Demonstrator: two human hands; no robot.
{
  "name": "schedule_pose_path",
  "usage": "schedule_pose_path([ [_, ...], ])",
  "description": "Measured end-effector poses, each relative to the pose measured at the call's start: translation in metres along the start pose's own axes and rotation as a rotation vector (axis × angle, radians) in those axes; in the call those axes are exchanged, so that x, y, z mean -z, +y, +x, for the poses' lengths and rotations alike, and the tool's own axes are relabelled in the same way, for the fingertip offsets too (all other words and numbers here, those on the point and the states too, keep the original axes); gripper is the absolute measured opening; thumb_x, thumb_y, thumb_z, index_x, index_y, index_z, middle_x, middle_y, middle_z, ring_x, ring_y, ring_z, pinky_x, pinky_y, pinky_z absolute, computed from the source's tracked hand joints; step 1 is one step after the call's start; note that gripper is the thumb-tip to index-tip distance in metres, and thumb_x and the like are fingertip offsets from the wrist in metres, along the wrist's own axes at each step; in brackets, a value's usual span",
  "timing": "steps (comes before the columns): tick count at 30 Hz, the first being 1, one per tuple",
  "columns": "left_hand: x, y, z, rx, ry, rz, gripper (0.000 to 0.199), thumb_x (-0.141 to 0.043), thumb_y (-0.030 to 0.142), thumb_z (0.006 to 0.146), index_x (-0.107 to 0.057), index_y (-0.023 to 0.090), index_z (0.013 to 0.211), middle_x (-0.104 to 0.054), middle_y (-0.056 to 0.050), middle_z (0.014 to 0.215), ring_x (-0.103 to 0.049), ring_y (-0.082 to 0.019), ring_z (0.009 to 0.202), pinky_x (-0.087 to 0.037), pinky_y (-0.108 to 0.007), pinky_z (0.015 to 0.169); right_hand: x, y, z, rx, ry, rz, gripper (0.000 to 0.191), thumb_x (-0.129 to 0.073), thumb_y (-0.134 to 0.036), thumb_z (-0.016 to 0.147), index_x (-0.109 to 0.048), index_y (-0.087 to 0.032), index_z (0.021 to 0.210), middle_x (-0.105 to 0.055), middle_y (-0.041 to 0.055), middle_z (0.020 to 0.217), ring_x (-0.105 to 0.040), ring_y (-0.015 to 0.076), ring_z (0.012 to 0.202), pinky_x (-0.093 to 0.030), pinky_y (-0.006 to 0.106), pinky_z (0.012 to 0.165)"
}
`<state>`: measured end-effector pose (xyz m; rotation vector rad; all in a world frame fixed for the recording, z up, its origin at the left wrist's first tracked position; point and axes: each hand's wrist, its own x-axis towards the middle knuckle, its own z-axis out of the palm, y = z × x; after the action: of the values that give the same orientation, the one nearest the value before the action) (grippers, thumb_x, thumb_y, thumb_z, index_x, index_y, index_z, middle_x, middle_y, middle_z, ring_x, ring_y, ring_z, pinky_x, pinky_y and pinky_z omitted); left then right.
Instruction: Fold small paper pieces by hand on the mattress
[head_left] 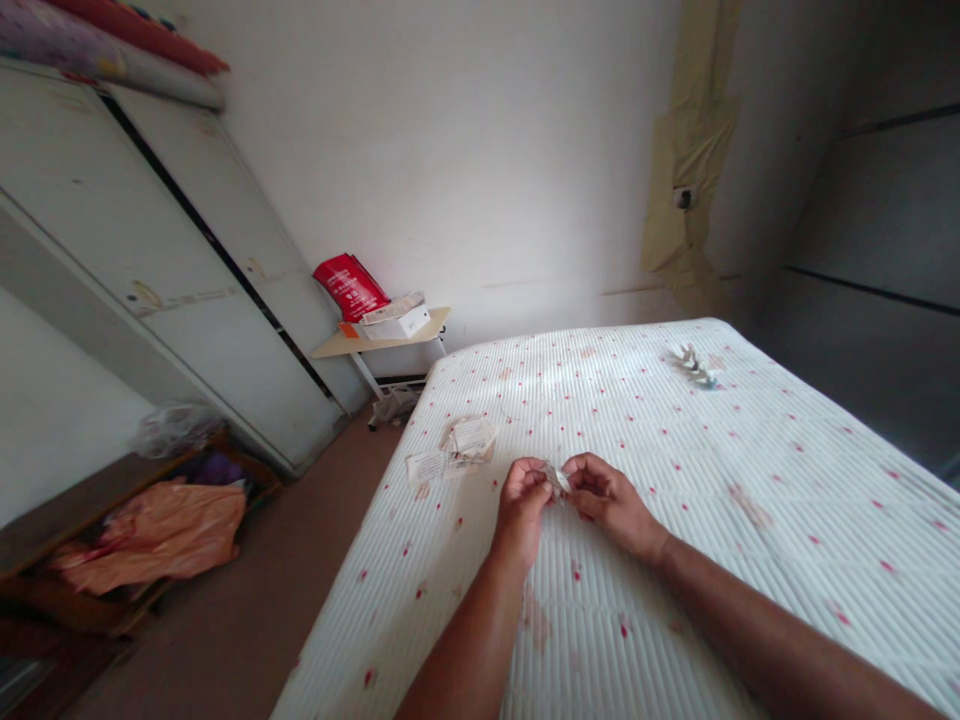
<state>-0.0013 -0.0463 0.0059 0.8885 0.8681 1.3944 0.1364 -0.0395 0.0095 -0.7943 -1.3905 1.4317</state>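
Observation:
Between my two hands, just above the bed's middle, is a small folded piece of printed paper (556, 480). My left hand (521, 508) pinches its left side between thumb and fingers. On its other side my right hand (613, 503) has thumb and fingertips closed on the paper's edge. A loose pile of small printed paper sheets (471, 438) lies to the left of my hands, with a single sheet (426, 467) beside it. Farther off at the right, a row of small pale folded pieces (694, 365) rests on the bed; their exact shape is too small to make out.
The bed (637, 620) has a white ribbed cover with red dots. Beyond its far left corner stands a small table (337, 347) with a red bag (351, 287) and a white box (401, 322). A cabinet (187, 250) and an orange plastic bag (165, 535) are at left.

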Motion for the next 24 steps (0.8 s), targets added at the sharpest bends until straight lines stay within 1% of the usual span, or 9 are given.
schedule_pose_path([
  [5,0.0005,-0.0012,-0.0017,-0.017,-0.008,-0.014,0.029,-0.060,0.019,0.065,-0.049,0.019,0.093,-0.055,0.004,0.065,-0.048,-0.009,0.060,-0.036,-0.023,0.060,-0.0019,-0.0032,-0.0015,0.014,-0.026,-0.003,0.020,-0.058,-0.019,0.071,-0.049,-0.021,0.089,-0.044,-0.0059,0.064,-0.040,0.0073,0.052,-0.033,0.021,0.047],
  [9,0.0012,-0.0008,-0.0023,-0.017,-0.028,-0.028,0.028,-0.058,0.018,0.067,-0.048,0.019,0.094,-0.055,0.004,0.065,-0.050,-0.009,0.060,-0.036,-0.024,0.062,-0.0023,-0.0059,-0.0037,0.043,-0.071,-0.033,0.029,-0.057,-0.011,0.065,-0.051,-0.020,0.092,-0.046,-0.0052,0.067,-0.042,0.0079,0.057,-0.032,0.021,0.051],
  [11,0.0012,-0.0004,-0.0020,-0.012,-0.036,-0.038,0.028,-0.058,0.017,0.067,-0.048,0.019,0.093,-0.056,0.004,0.064,-0.050,-0.009,0.060,-0.037,-0.024,0.062,-0.0011,-0.0057,-0.0043,0.056,-0.091,-0.077,0.031,-0.054,-0.008,0.065,-0.052,-0.020,0.093,-0.046,-0.0050,0.068,-0.042,0.0081,0.057,-0.031,0.022,0.051],
  [13,0.0011,0.0000,-0.0016,-0.008,-0.040,-0.051,0.025,-0.059,0.018,0.066,-0.048,0.019,0.088,-0.056,0.004,0.064,-0.050,-0.009,0.059,-0.037,-0.023,0.061,0.0007,-0.0043,-0.0042,0.072,-0.096,-0.138,0.027,-0.052,-0.009,0.067,-0.052,-0.019,0.092,-0.045,-0.0048,0.067,-0.041,0.0084,0.057,-0.031,0.022,0.052],
  [16,0.0010,0.0001,-0.0009,-0.001,-0.054,-0.066,0.021,-0.060,0.018,0.064,-0.047,0.018,0.081,-0.054,0.004,0.064,-0.049,-0.009,0.058,-0.036,-0.022,0.059,0.0031,-0.0016,-0.0034,0.111,-0.088,-0.230,0.020,-0.050,-0.012,0.072,-0.052,-0.019,0.091,-0.047,-0.0037,0.068,-0.044,0.0098,0.060,-0.034,0.023,0.055],
  [21,0.0019,-0.0013,0.0002,0.009,-0.082,-0.051,0.019,-0.061,0.019,0.063,-0.050,0.017,0.078,-0.053,0.003,0.066,-0.048,-0.009,0.059,-0.035,-0.022,0.059,0.0052,0.0009,-0.0025,0.191,-0.034,-0.393,0.013,-0.049,-0.016,0.077,-0.053,-0.020,0.089,-0.050,-0.0020,0.070,-0.048,0.0119,0.065,-0.039,0.025,0.062],
  [24,0.0026,-0.0023,0.0004,0.003,-0.095,-0.026,0.016,-0.061,0.020,0.064,-0.051,0.016,0.075,-0.053,0.003,0.064,-0.046,-0.009,0.058,-0.034,-0.022,0.059,0.0062,0.0012,-0.0030,0.211,-0.022,-0.442,0.010,-0.048,-0.020,0.079,-0.053,-0.020,0.088,-0.053,-0.0008,0.072,-0.049,0.0125,0.067,-0.040,0.025,0.064],
])
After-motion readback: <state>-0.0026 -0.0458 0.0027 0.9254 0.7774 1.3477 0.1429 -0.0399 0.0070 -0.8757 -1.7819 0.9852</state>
